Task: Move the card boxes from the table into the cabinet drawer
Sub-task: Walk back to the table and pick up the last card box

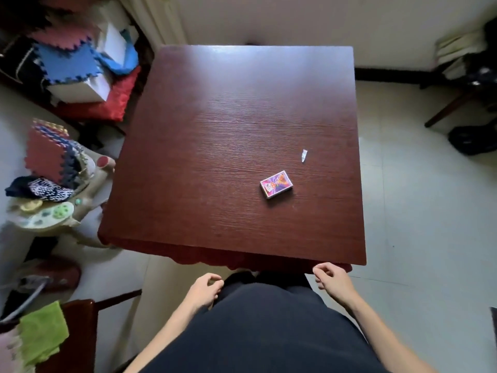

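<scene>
One colourful card box [276, 184] lies flat on the dark red wooden table [215, 130], right of the middle and toward the near edge. My left hand [205, 289] hangs below the table's front edge, fingers loosely curled, holding nothing. At the table's near right corner my right hand [333, 279] is also loosely curled and holds nothing. Both hands are well short of the box. No cabinet or drawer is in view.
A small white scrap [304, 155] lies on the table beyond the box. Foam mats, boxes and cushions [80, 65] are piled to the left. A chair with a green cloth [43, 332] stands at the near left. Another chair [468, 84] stands at the far right on tiled floor.
</scene>
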`<state>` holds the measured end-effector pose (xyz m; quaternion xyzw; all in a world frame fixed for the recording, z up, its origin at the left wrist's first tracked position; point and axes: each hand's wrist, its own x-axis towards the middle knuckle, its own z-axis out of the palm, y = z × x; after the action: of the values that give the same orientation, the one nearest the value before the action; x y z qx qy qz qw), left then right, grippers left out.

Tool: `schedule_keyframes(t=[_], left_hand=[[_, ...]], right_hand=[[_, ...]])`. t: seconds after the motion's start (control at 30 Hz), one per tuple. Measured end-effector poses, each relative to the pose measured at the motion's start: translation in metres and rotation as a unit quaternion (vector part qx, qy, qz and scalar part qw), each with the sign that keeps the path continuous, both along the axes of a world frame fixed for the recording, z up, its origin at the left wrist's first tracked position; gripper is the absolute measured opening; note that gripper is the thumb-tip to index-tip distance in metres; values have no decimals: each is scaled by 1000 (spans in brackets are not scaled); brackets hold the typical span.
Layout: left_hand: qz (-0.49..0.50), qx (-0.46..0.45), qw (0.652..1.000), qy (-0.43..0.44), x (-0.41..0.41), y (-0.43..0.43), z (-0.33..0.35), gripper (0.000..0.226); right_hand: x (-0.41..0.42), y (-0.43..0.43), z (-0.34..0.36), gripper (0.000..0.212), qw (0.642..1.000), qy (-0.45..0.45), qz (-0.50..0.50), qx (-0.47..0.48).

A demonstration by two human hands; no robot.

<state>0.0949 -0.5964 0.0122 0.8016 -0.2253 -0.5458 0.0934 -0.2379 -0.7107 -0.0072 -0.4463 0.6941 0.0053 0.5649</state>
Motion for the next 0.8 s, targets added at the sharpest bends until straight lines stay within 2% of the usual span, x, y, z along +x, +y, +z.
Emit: schedule_keyframes(t=[0.1,0.2,0.43,0.53,0.67,0.8], left_hand=[[-31,25,999,-10,24,-2,0,18],[-36,37,999,-8,52,-3,-1,22],[76,27,997,3,103,-22,-8,21],[102,25,994,11,115,-19,-13,18],[125,37,991,11,124,-8,-17,11],[134,50,990,11,131,2,-21,6]], right_hand=[[44,-34,20,10,999,-2,30,-36],[82,-75,33,14,994,39,71,-79],[165,-155,26,75,957,179,163,-160],[189,-170,17,94,937,224,201,-177],[207,-175,7,86,919,264,228,-184],[209,-175,0,73,924,267,206,-182]])
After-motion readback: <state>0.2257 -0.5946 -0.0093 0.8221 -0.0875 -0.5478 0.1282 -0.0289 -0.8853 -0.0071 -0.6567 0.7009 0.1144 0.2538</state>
